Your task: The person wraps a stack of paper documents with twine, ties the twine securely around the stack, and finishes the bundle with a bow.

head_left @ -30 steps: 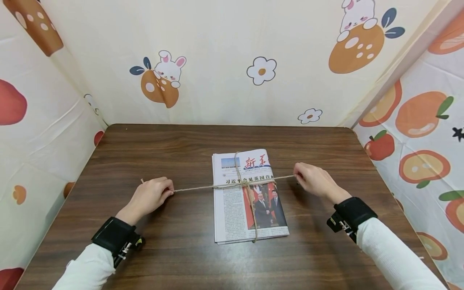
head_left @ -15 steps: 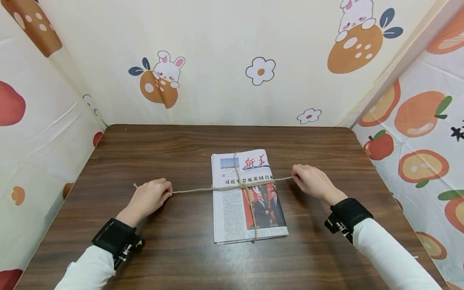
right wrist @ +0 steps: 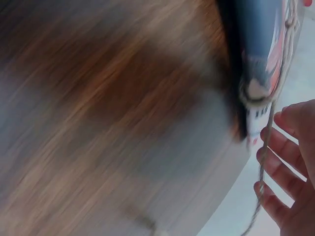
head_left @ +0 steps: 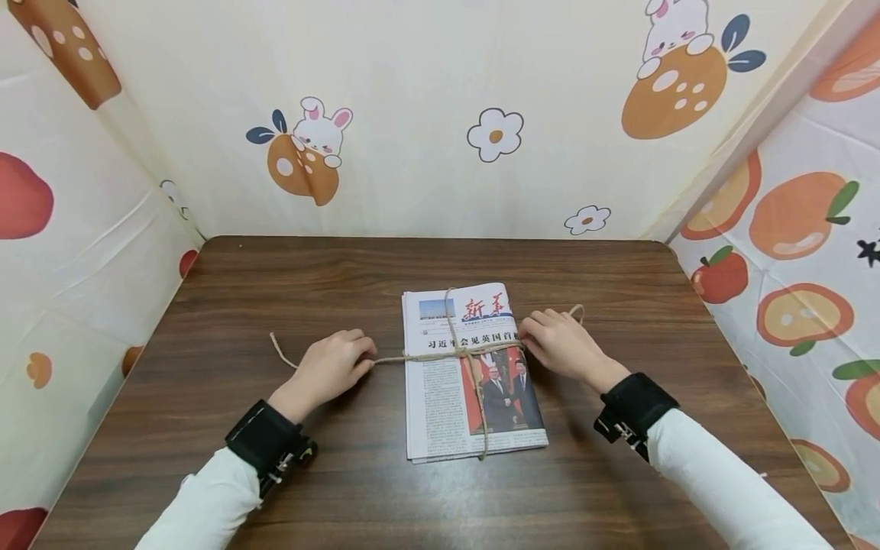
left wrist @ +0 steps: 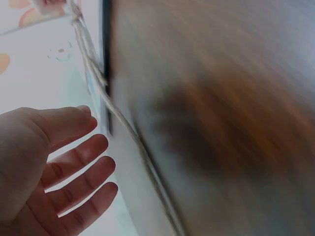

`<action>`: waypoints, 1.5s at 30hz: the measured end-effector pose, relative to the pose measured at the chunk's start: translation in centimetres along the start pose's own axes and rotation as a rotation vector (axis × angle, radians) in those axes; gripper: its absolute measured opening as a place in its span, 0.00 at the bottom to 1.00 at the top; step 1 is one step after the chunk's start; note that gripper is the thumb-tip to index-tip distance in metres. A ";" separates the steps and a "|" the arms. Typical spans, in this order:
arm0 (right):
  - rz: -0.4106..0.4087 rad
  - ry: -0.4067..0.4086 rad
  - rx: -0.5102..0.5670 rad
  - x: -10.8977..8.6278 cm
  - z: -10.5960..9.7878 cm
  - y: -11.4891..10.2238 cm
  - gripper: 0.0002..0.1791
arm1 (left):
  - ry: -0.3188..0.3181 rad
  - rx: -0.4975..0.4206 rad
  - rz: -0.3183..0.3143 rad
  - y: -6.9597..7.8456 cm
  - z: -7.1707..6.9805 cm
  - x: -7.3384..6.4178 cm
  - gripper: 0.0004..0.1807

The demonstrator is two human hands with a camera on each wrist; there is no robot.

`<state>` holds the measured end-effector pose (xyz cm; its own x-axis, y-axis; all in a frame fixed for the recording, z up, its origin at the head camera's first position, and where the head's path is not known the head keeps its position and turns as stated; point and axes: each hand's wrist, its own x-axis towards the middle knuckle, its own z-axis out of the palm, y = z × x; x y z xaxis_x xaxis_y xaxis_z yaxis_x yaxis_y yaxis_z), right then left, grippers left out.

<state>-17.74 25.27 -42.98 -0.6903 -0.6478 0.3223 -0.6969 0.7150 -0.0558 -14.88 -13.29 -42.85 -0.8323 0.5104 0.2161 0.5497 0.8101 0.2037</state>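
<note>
A folded stack of newspapers [head_left: 440,405] lies on the table, bound crosswise with twine [head_left: 450,313] that meets in a knot [head_left: 464,351] on top. My left hand [head_left: 337,367] is left of the stack, over the twine's left end. In the left wrist view its fingers [left wrist: 93,172] are loosely bent and parted, and the twine runs past their tips. My right hand [head_left: 560,340] is at the stack's right edge. In the right wrist view the twine [right wrist: 266,147] passes along its spread fingertips, with the thumb apart from the forefinger.
The brown wood-grain table [head_left: 309,283] ends at a printed cloth backdrop [head_left: 412,153], with more cloth on both sides. Loose twine tails [head_left: 280,351] extend beyond both hands. A black camera band [head_left: 264,439] is around each wrist.
Both hands have moved inward along the twine from its outstretched ends toward the stack. The right twine tail now curls up behind the right hand, and the left tail shows longer. The newspapers stay put.
</note>
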 end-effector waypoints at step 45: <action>-0.092 -0.153 0.007 2.7 0.9 -4.5 0.07 | -0.059 0.046 0.108 6.2 2.8 4.7 0.09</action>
<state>-16.67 20.06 -42.74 -0.6445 -0.7433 0.1789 -0.7596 0.6492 -0.0396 -15.58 -5.12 -43.23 -0.7719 0.6105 0.1773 0.6337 0.7612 0.1380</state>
